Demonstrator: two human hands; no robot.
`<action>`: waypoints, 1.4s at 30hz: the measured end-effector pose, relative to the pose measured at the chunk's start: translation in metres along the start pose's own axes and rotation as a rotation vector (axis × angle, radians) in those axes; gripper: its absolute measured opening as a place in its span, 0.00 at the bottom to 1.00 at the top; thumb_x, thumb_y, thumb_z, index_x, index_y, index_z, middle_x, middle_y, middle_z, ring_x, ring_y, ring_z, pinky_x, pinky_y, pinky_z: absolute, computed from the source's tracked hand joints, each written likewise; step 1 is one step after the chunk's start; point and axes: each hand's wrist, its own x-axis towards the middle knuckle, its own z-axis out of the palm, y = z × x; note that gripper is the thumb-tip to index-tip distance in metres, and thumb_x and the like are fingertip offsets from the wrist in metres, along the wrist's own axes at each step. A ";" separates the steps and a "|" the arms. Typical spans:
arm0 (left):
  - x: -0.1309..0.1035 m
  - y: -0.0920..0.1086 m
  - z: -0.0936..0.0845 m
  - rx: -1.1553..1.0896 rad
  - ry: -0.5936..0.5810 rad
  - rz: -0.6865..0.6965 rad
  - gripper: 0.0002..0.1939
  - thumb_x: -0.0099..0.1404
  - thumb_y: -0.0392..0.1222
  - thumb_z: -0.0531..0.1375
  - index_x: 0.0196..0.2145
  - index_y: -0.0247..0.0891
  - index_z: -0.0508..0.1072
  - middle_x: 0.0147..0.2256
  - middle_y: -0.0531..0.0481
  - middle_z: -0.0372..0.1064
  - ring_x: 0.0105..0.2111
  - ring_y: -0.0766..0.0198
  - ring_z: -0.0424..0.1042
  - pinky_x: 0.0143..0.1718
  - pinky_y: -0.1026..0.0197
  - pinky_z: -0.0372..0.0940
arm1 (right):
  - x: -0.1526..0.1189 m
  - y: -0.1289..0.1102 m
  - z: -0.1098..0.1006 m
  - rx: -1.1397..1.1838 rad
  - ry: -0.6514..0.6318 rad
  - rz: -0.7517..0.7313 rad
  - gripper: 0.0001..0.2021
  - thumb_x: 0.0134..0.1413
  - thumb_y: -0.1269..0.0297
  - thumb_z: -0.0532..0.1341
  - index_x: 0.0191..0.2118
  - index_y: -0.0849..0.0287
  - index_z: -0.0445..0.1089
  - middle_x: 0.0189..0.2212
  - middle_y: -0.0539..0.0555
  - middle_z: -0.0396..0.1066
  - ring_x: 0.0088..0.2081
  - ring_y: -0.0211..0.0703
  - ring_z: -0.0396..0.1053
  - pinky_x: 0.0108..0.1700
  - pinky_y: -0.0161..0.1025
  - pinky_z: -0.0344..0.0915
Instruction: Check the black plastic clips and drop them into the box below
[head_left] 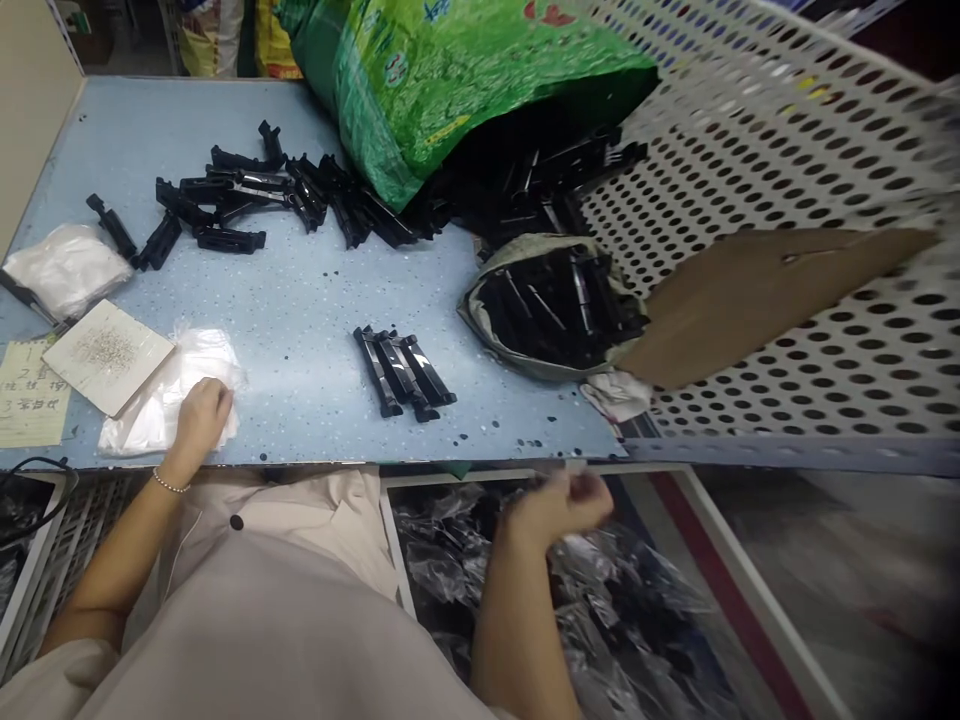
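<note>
My left hand rests on a stack of thin clear plastic bags at the table's front left, its fingers curled and pinching at the top bag. Over a crate below the table's front edge is my right hand, bent at the wrist. Its fingers are smeared by motion, and whether they hold anything is unclear. The crate contains black parts in clear bags. Between my hands, several long black plastic parts lie side by side on the blue tabletop.
A green sack spills black parts across the back. Beside the perforated panel stands an open bag of black parts, near a brown cardboard piece. At left are a square tile, a handwritten note and more bags.
</note>
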 end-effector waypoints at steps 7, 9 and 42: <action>0.000 -0.013 -0.014 -0.858 0.169 -0.318 0.16 0.50 0.41 0.71 0.33 0.37 0.69 0.30 0.54 0.70 0.32 0.67 0.71 0.38 0.63 0.66 | -0.028 -0.087 0.121 -0.363 -0.686 -0.445 0.10 0.47 0.71 0.67 0.33 0.58 0.65 0.41 0.64 0.70 0.53 0.59 0.64 0.55 0.53 0.59; -0.003 -0.013 -0.017 -0.914 0.201 -0.338 0.17 0.48 0.41 0.71 0.32 0.37 0.69 0.29 0.55 0.69 0.30 0.69 0.69 0.36 0.64 0.65 | -0.037 -0.100 0.141 -0.358 -0.726 -0.431 0.11 0.45 0.75 0.66 0.33 0.57 0.65 0.39 0.63 0.69 0.52 0.58 0.64 0.54 0.53 0.59; -0.025 0.014 -0.028 -0.499 0.138 -0.109 0.05 0.62 0.38 0.62 0.38 0.40 0.73 0.38 0.49 0.72 0.38 0.62 0.72 0.43 0.59 0.66 | -0.175 -0.123 0.160 0.717 -1.536 0.770 0.18 0.35 0.60 0.78 0.31 0.61 0.73 0.25 0.48 0.69 0.25 0.33 0.63 0.24 0.29 0.61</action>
